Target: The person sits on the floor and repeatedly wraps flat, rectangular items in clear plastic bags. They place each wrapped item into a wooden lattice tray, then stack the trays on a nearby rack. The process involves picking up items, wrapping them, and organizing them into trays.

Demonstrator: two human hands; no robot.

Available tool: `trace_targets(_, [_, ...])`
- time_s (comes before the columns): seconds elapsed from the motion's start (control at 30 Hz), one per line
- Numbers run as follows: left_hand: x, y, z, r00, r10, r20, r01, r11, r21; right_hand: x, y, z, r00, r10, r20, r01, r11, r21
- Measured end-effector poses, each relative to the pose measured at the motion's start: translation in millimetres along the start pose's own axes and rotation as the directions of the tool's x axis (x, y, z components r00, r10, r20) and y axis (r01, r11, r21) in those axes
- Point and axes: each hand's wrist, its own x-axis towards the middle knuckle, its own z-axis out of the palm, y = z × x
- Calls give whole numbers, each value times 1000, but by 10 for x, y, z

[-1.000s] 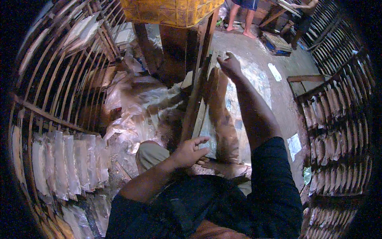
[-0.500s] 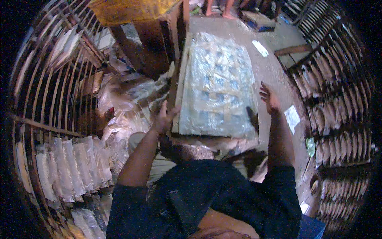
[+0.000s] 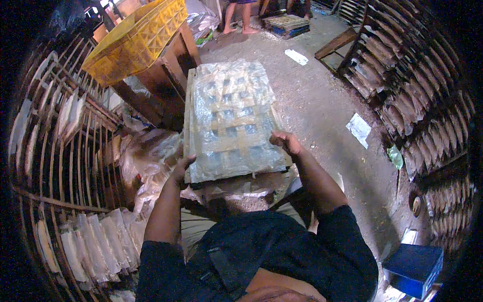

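In front of me lies a flat rectangular board (image 3: 191, 121), covered by a wrinkled clear plastic sheet (image 3: 236, 153). Through the sheet I make out a lattice of tan strips with dark square gaps. My left hand (image 3: 182, 168) grips the board's near left edge, thumb on top; its other fingers are hidden by the edge. At the right edge, my right hand (image 3: 287, 142) is closed with curled fingers against the board. What supports the board underneath is mostly hidden.
A yellow plastic crate (image 3: 136, 45) sits on wooden furniture at far left. Slatted racks with plastic-wrapped sheets (image 3: 100, 241) stand on both sides. A blue box (image 3: 415, 267) is at lower right. Papers (image 3: 358, 130) lie on the floor. Another person's bare legs (image 3: 246, 20) show at the back.
My right hand has come inward from beside the board and closed at its right edge. My left hand stays at the left edge. The whole view has shifted, bringing the blue box into sight.
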Motion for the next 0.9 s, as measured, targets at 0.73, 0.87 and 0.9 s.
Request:
trace_targets(0.73, [-142,38,97,987,157,18,-157,968,196,-602,-451,530,989,31,-143,-10,989,146])
trace_targets(0.87, [-11,-95,-106,942,310,129,-335,869,363,-493,-314,487,992,9,-124,17,979,206])
trace_targets(0.9, [-167,25,116,983,178,39,-182,965,189,-466,-255,430,993,14,-115,10,979,202])
